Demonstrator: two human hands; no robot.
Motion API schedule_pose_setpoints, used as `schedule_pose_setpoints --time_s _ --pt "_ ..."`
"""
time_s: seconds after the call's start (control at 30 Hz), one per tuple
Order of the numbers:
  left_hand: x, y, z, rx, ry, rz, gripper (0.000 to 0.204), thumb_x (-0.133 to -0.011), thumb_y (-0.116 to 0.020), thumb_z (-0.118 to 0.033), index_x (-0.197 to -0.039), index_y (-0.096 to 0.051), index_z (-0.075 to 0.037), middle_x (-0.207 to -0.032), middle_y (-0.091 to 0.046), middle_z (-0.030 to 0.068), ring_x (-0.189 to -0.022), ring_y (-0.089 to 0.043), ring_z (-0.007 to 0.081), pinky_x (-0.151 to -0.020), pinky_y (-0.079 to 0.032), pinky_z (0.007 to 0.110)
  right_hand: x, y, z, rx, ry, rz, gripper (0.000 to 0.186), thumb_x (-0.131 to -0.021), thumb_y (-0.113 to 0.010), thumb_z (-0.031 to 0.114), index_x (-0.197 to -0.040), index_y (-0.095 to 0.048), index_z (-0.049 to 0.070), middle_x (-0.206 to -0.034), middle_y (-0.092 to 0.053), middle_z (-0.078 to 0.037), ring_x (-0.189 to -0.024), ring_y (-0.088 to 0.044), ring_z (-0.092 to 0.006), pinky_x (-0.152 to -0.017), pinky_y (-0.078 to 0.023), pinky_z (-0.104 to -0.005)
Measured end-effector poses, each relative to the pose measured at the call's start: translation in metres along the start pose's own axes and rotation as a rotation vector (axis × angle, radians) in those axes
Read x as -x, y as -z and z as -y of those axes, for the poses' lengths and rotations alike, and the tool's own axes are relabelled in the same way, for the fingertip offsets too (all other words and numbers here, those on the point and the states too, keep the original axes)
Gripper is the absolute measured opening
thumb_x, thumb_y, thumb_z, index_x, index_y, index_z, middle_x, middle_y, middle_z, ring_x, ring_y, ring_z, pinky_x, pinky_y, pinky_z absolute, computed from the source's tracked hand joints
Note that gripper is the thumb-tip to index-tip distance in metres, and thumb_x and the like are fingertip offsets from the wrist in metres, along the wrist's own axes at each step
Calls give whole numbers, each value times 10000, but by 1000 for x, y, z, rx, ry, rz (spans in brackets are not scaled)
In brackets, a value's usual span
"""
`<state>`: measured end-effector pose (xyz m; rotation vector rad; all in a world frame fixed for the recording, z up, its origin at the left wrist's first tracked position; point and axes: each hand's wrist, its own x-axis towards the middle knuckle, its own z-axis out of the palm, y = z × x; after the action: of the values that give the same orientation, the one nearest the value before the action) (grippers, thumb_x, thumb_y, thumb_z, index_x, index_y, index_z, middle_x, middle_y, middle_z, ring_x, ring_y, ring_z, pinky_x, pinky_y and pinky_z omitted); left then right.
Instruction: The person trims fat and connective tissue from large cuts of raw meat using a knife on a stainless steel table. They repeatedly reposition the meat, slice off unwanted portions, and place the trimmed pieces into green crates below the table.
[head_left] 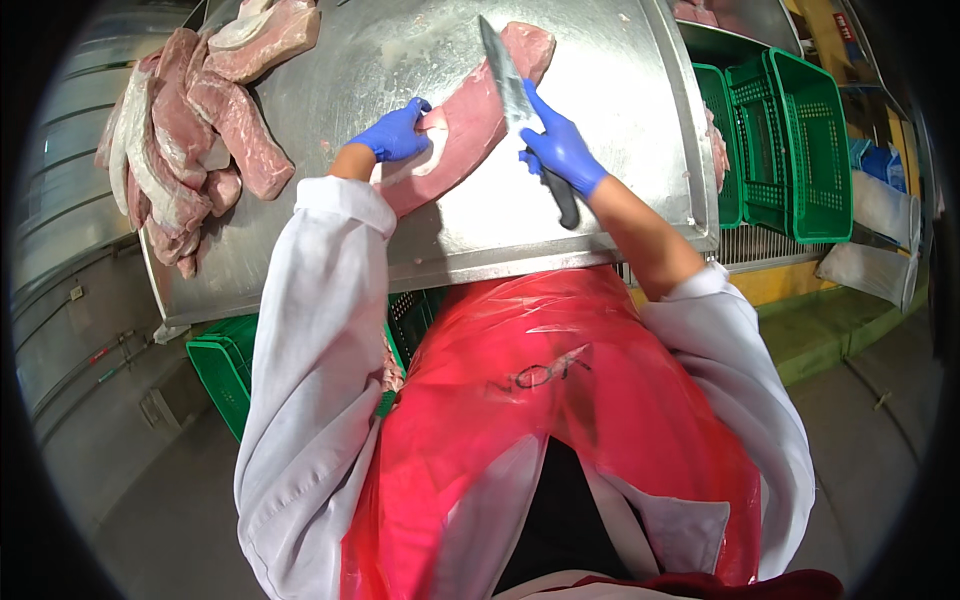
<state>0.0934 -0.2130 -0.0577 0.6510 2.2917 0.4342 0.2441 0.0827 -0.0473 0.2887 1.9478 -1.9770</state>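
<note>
A long slab of pink pork loin [474, 112] with a white fat patch lies slantwise on the metal table [625, 120]. My left hand [395, 132], in a blue glove, grips the loin's left edge by the fat, fingers closed on it. In my right hand [564, 150], also gloved in blue, is a knife [508, 82]. Its black handle sticks out below my palm. The long blade points away and to the left, over the far part of the loin; whether it touches the meat I cannot tell.
A pile of pork pieces [180, 130] lies at the table's left end. Green crates [800, 150] stand beyond the right edge, and another green crate [222, 365] sits below the near left edge. A raised rim [490, 268] runs along the table's near side.
</note>
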Motion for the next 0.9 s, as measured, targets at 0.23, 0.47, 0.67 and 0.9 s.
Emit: schedule_pose_setpoints --time_s 0.23,0.47,0.67,0.9 --pt "11 39 -35 -465 -164 -269 412 -905 -612 -140 -1293 -505 -50 -1125 -697 233 -995 -663 461 -842 -531 512 -62 -59 14 -45 -55 189 787 -949 -487 59 -1658 -157 149 -846 -686 -131 -633 -656 -174 -634 -584 -336" --pt "-9 55 -110 -706 -146 -76 369 -978 -503 -192 -1325 -548 -74 -1002 -729 209 -902 -695 436 -795 -552 513 -13 -47 14 189 30 305 781 -949 -471 89 -1653 -133 107 -773 -681 -144 -597 -664 -212 -606 -575 -364" --pt "-9 70 -131 -712 -156 -41 323 -996 -475 -228 -1238 -618 -70 -978 -728 218 -890 -702 434 -794 -555 516 -10 -73 8 39 61 291 782 -952 -469 85 -1651 -119 109 -715 -657 -158 -574 -652 -231 -587 -566 -373" --pt "-17 73 -136 -721 -89 -49 325 -1049 -460 -274 -1205 -648 -60 -953 -719 202 -867 -703 403 -781 -554 492 -14 -91 14 152 45 217 844 -926 -464 48 -1665 -73 172 -783 -686 -177 -586 -670 -244 -620 -590 -394"
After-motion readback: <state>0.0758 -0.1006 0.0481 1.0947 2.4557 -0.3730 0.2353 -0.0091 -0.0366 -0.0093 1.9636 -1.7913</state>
